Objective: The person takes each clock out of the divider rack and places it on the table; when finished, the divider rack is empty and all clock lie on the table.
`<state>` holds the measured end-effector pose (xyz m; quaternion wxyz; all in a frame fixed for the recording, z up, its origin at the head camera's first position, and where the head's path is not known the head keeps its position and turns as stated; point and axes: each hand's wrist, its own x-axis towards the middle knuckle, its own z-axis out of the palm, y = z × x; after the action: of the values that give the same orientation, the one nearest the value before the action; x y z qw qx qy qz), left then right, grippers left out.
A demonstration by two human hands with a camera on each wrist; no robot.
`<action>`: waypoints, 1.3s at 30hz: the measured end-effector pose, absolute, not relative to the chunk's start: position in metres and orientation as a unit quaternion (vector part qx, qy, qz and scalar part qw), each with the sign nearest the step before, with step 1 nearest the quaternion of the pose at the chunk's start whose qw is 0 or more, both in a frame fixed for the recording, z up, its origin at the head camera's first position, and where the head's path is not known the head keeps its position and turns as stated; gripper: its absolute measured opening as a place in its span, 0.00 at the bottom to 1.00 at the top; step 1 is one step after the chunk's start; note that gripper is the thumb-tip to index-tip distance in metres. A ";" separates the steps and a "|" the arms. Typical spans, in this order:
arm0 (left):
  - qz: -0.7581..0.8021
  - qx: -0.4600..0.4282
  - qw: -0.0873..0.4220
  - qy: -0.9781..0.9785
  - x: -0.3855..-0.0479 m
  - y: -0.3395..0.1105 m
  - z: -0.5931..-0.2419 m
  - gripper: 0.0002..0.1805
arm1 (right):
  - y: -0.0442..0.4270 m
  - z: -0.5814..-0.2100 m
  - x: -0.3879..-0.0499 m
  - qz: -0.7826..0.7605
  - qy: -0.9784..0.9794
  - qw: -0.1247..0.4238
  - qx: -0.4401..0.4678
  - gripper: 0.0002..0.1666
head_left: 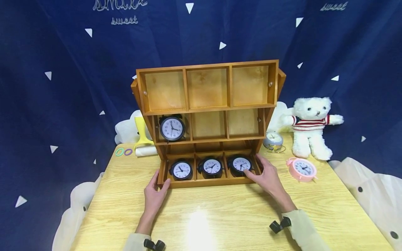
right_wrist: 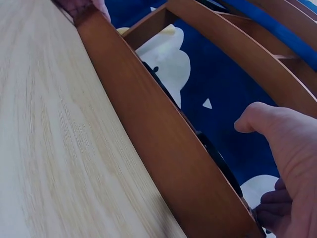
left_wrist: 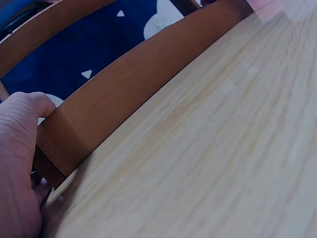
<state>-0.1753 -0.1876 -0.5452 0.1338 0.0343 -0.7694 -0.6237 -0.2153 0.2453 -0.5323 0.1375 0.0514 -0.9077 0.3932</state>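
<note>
A three-tier wooden shelf (head_left: pixel 207 111) stands on the table. Its bottom tier holds three black clocks (head_left: pixel 181 170); another black clock (head_left: pixel 172 128) sits in the middle tier's left compartment. My left hand (head_left: pixel 154 195) grips the bottom tier's front left corner, with the thumb over the front board (left_wrist: pixel 104 94) and fingers around the side. My right hand (head_left: pixel 268 177) is at the tier's right end, fingers along the outer side. Its thumb reaches over the rim by the right clock (head_left: pixel 241 164); in the right wrist view the thumb (right_wrist: pixel 257 119) stands off the front board (right_wrist: pixel 148 134).
A white teddy bear (head_left: pixel 311 127), a light blue clock (head_left: pixel 273 138) and a pink clock (head_left: pixel 303 169) are to the right. On the left are a yellow-handled tool (head_left: pixel 141 130) with a white roll (head_left: pixel 146 151), a green ring (head_left: pixel 119 151) and a purple ring (head_left: pixel 128 152).
</note>
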 end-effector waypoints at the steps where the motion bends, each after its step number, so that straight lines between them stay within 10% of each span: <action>1: -0.623 0.035 0.134 -0.770 -0.175 -0.188 -0.545 0.36 | 0.244 -0.532 -0.216 0.391 -0.909 0.137 0.054 0.54; 25: -0.618 0.028 0.149 -0.771 -0.192 -0.197 -0.589 0.37 | 0.216 -0.523 -0.230 0.288 -0.952 0.083 0.065 0.57; 39: -0.622 0.037 0.128 -0.771 -0.187 -0.194 -0.571 0.38 | 0.203 -0.510 -0.246 0.221 -0.975 0.035 0.000 0.39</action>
<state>-0.1865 -0.1937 -0.5709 0.1284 0.0370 -0.7714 -0.6222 -0.2461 0.2028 -0.5102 0.0347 -0.0003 -0.9746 0.2210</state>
